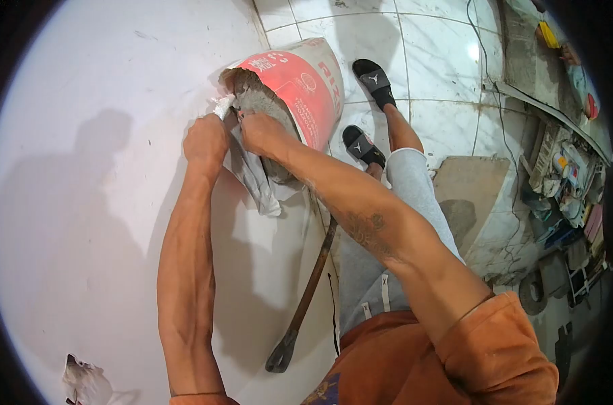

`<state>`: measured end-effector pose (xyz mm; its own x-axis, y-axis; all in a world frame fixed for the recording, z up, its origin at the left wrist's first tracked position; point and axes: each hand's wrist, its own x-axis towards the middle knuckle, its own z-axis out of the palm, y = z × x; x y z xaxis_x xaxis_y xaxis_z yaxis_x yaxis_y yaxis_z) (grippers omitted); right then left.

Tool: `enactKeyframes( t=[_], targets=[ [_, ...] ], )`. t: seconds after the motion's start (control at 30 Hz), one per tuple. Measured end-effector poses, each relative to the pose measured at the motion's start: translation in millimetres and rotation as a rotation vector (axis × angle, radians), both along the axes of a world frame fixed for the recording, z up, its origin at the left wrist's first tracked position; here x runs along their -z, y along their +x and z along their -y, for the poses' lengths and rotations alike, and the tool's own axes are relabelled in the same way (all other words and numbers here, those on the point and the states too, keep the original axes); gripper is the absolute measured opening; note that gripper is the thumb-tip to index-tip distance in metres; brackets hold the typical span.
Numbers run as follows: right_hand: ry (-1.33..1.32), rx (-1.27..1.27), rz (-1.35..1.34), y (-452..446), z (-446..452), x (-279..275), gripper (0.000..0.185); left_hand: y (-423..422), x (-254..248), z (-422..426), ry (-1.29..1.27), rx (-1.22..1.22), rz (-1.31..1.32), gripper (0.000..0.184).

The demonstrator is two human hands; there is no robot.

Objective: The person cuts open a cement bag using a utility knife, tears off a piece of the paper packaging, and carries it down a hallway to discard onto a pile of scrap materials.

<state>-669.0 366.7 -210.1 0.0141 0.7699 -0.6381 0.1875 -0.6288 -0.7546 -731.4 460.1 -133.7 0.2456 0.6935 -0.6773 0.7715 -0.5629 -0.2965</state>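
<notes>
A red and white paper sack (310,81) leans by the white wall with its mouth torn open. Grey powder (256,98) shows inside the opening. My left hand (206,140) is closed on the torn edge of the sack, where a white scrap sticks up above the fist. Beside it, my right hand (264,133) is closed at the opening, close to the powder, and what its fingers grip is hidden. A torn grey paper flap (256,182) hangs below both hands.
A rusty metal bar (313,290) leans below the sack. My sandalled feet stand on white floor tiles (435,54). At the right are a flat board (470,192), a dark cable (501,121) and cluttered items (570,169). A torn wrapper (87,381) lies lower left.
</notes>
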Motion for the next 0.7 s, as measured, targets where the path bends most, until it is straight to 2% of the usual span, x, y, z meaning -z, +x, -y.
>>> enactKeyframes(
  t=[0.07, 0.23, 0.33, 0.53, 0.7],
  targets=[
    [-0.010, 0.025, 0.000, -4, 10, -7, 0.031, 6, -4, 3, -0.010, -0.028, -0.059, 0.023],
    [0.044, -0.070, -0.005, 2, 0, 0, 0.032, -10, 1, 4, 0.002, 0.000, 0.033, 0.022],
    [-0.030, 0.015, -0.035, -12, 24, -10, 0.032, -6, 1, 5, -0.008, -0.008, 0.002, 0.022],
    [-0.026, -0.096, -0.056, 19, 18, -30, 0.043, -4, -6, 10, 0.023, -0.003, 0.018, 0.022],
    [-0.011, 0.036, -0.035, -23, 19, -7, 0.044, -14, -1, 14, 0.060, 0.016, 0.059, 0.022]
  ],
)
